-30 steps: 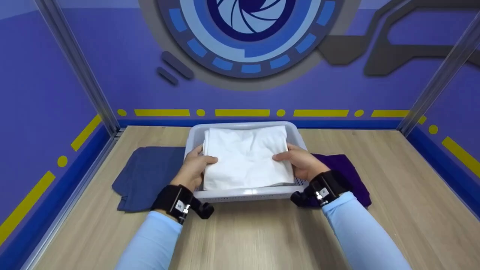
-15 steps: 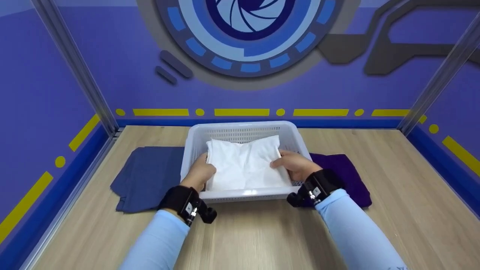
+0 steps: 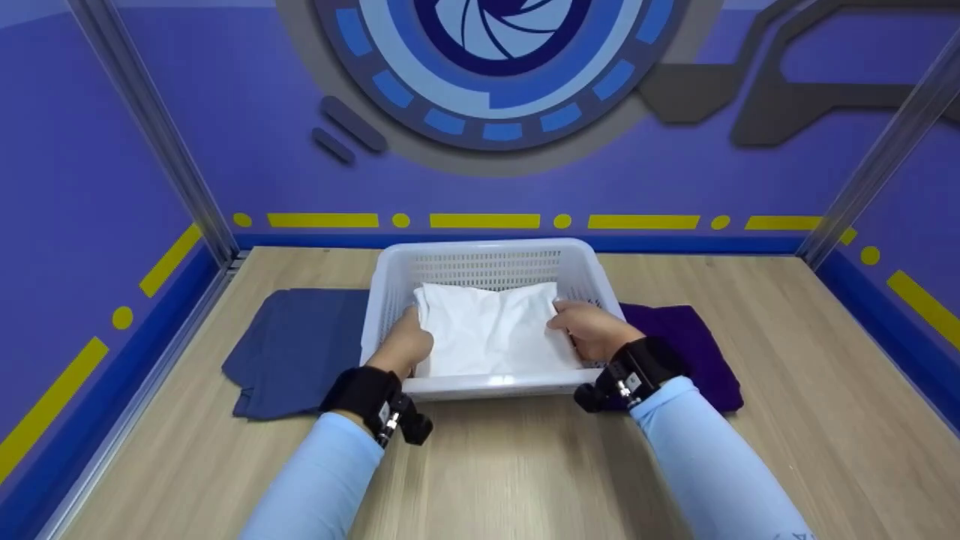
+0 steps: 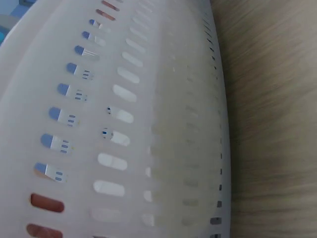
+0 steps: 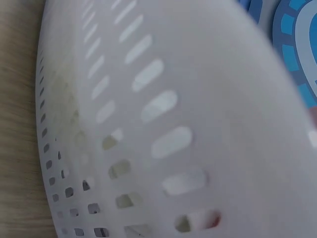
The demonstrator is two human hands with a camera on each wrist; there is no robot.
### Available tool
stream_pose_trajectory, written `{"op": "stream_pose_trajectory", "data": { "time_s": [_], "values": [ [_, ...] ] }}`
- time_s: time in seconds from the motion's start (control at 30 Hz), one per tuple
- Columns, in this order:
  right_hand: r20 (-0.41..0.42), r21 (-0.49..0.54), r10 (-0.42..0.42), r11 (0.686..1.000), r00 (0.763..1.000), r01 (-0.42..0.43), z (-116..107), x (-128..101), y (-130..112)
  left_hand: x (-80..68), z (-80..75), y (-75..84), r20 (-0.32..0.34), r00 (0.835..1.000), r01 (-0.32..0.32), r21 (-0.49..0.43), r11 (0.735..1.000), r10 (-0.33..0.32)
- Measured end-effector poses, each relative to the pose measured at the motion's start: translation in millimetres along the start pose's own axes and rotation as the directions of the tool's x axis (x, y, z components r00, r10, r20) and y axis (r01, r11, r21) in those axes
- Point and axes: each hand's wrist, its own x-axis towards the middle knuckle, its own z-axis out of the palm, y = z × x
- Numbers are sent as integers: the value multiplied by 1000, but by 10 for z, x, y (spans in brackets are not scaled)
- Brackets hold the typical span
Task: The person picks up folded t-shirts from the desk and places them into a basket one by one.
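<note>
A folded white cloth (image 3: 491,330) lies low inside a white plastic basket (image 3: 484,385). My left hand (image 3: 407,345) grips the cloth's left side, most of its fingers hidden between cloth and basket wall. On the opposite side, my right hand (image 3: 594,331) pinches the cloth's edge, thumb on top and fingers underneath. Both wrist views are filled by the basket's slotted front wall, as the basket side (image 4: 133,129) in the left one and the basket side (image 5: 148,124) in the right one; white cloth and bits of skin show through the slots.
A folded blue-grey cloth (image 3: 300,352) lies on the wooden table (image 3: 510,465) left of the basket. To its right is a folded dark purple cloth (image 3: 686,360), partly behind the right wrist. Patterned blue panels (image 3: 480,187) enclose the back and sides.
Both hands have lowered the white cloth deeper into the basket and toward its front, uncovering the slotted back wall. The two cloths beside the basket stay put.
</note>
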Motion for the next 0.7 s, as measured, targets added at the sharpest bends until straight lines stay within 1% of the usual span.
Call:
{"op": "stream_pose_trajectory", "data": {
  "time_s": [0.07, 0.13, 0.23, 0.27, 0.33, 0.43, 0.53, 0.57, 0.6, 0.67, 0.7],
  "values": [
    [5, 8, 12, 1000, 1000, -12, -10, 12, 1, 6, -2, 11, 1, 1000, 6, 15, 1000, -6],
    [3, 16, 20, 1000, 1000, -20, -20, 25, -3, 14, -3, 23, 2, 1000, -4, 39, 999, 4],
    [-10, 50, 28, 998, 1000, -28, -39, 41, -13, 22, -4, 36, 1, 999, -34, 130, 991, 35],
    [-13, 58, 29, 998, 999, -28, -45, 45, -15, 22, -4, 38, -1, 999, -52, 164, 985, 53],
    [-20, 61, 26, 998, 999, -24, -56, 48, -17, 20, -3, 44, -6, 997, -69, 224, 972, 72],
    [-45, 32, 37, 999, 998, -36, -64, 36, -14, 0, 3, 58, -18, 997, -69, 266, 962, 76],
    [-84, 1, 53, 999, 995, -54, -61, 17, -14, -18, 12, 47, -6, 998, -62, 280, 958, 67],
    [-100, 3, 62, 998, 993, -62, -59, 8, -15, -9, 17, 25, 4, 998, -64, 279, 958, 65],
    [-115, 7, 70, 998, 991, -69, -55, 1, -17, 30, 24, -26, 13, 997, -77, 292, 953, 77],
    [-117, 23, 67, 998, 991, -65, -51, -13, -20, 52, 12, -82, 40, 992, -124, 320, 939, 117],
    [-114, 31, 65, 998, 991, -62, -50, -20, -20, 178, 30, -222, 36, 986, -163, 332, 929, 160]
  ]
}}
